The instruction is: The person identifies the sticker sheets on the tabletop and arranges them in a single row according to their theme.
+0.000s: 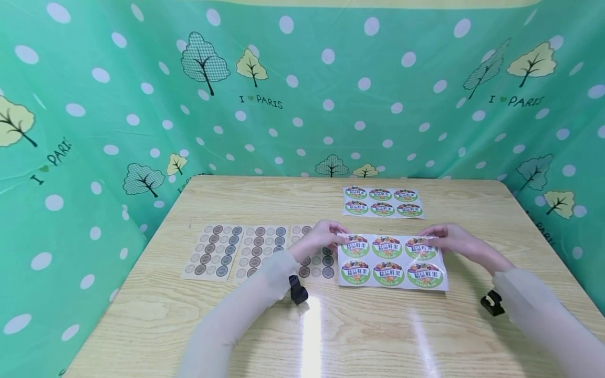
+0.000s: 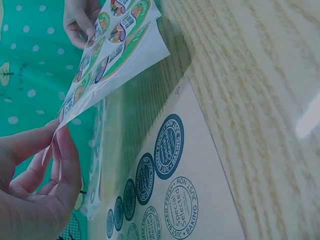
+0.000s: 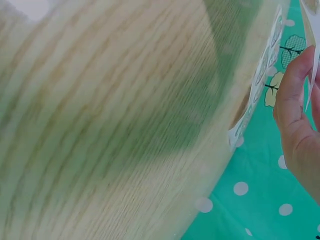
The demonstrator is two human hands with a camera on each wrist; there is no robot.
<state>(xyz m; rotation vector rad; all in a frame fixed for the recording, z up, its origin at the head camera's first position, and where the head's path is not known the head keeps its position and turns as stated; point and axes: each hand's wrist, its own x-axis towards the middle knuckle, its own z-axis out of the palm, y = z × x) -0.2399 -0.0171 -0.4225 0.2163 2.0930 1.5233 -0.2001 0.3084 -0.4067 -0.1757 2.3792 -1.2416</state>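
A white sheet of oval fruit stickers (image 1: 387, 261) is held up off the table between my two hands. My left hand (image 1: 321, 241) pinches its upper left corner; in the left wrist view the thumb and a finger of that left hand (image 2: 42, 175) close on the sheet's edge (image 2: 115, 75). At the upper right corner, my right hand (image 1: 454, 242) pinches the same sheet. The right wrist view catches only part of the right hand (image 3: 300, 120) and a sliver of the sheet (image 3: 314, 30). Just behind it, a matching sticker sheet (image 1: 383, 202) lies flat.
Round-label sheets lie in a row on the left: one at the far left (image 1: 212, 252), one in the middle (image 1: 260, 252), and a third (image 1: 314, 275) partly under my left arm. The wooden table (image 1: 378, 336) meets a green dotted cloth (image 1: 302, 105) at the back and sides.
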